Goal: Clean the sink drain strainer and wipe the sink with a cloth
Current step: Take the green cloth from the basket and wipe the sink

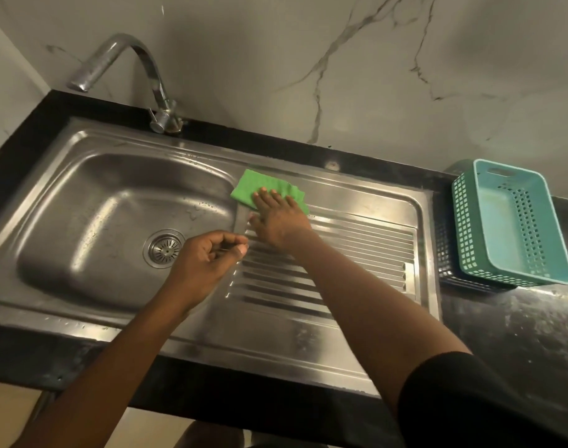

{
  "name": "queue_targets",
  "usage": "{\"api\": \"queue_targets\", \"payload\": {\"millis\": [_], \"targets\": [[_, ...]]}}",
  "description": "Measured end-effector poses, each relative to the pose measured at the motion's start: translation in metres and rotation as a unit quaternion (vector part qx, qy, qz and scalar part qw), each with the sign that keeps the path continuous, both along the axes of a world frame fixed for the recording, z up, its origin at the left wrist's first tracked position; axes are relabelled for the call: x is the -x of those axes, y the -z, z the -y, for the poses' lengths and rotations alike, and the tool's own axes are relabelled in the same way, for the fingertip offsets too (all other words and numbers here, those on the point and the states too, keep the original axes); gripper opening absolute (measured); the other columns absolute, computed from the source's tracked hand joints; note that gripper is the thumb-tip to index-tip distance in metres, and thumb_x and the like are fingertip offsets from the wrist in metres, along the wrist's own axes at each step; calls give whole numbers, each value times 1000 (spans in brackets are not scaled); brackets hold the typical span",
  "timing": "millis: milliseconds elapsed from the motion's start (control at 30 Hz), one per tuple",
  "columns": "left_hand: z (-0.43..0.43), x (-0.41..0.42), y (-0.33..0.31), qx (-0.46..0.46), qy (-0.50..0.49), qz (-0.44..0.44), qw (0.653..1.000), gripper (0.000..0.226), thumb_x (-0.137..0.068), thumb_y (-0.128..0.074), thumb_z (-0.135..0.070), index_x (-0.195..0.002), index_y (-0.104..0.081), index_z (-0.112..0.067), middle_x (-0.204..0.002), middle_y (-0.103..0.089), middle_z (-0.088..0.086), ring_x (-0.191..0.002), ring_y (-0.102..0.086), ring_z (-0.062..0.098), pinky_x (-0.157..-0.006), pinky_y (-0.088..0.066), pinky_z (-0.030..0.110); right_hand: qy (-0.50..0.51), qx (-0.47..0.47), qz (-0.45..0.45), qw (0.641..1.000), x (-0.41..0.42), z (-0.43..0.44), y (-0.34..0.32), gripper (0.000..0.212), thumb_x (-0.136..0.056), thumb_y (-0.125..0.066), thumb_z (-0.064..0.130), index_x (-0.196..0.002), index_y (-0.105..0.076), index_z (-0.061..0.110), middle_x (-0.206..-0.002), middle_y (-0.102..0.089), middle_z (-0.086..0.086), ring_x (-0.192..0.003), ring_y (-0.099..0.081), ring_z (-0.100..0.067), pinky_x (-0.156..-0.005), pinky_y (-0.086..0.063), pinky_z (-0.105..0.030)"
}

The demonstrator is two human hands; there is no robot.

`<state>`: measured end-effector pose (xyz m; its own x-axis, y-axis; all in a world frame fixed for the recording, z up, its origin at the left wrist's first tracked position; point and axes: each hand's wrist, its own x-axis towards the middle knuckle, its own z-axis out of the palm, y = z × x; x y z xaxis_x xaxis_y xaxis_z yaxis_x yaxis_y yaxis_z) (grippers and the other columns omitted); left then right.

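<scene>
The stainless steel sink (82,202) has a round drain strainer (164,248) seated in the bottom of its basin. A folded green cloth (247,188) lies on the steel ledge where the basin meets the ribbed drainboard (357,250). My right hand (277,221) lies flat on the cloth, its straight fingers pressing it down. Just right of the strainer, my left hand (211,253) hovers over the basin's edge with its fingers curled, pinching what looks like a thin stick between thumb and fingers.
A curved chrome tap (140,69) stands at the back of the sink. A teal plastic basket (509,221) sits on a dark one on the black counter (518,324) to the right. A marble wall rises behind.
</scene>
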<state>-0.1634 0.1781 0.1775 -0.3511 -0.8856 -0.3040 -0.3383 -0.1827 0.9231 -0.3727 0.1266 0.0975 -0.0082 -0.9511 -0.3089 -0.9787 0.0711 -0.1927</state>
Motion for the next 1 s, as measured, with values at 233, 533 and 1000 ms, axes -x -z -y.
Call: {"api": "queue_targets", "payload": {"millis": [233,533,1000], "targets": [[-6,18,1,-5,22,-3,1000,13,-96,-75,-15,-104,-81,-23,-103,-84,-5,-98,-79,13,-99,-60,42,222,38,-64,972,137,-81,-17,60,-105,-37,38,-159,-35,13,-168,-35,-9,-148,-44,-31,-116,-40,-47],[-9,29,-1,-9,49,5,999,13,-95,-75,-20,-106,-81,-25,-105,-83,-7,-99,-78,11,-101,-60,43,357,153,-115,914,222,-124,-23,27,-100,-54,16,-101,-74,-2,-102,-68,-23,-97,-63,-43,-78,-58,-47],[-5,-19,6,-4,6,9,1000,16,-90,-76,-35,-102,-80,-44,-106,-83,-12,-100,-78,8,-100,-61,49,428,143,91,888,77,-2,-7,32,-102,-46,7,-125,-68,5,-129,-65,-20,-120,-63,-38,-105,-52,-46]]}}
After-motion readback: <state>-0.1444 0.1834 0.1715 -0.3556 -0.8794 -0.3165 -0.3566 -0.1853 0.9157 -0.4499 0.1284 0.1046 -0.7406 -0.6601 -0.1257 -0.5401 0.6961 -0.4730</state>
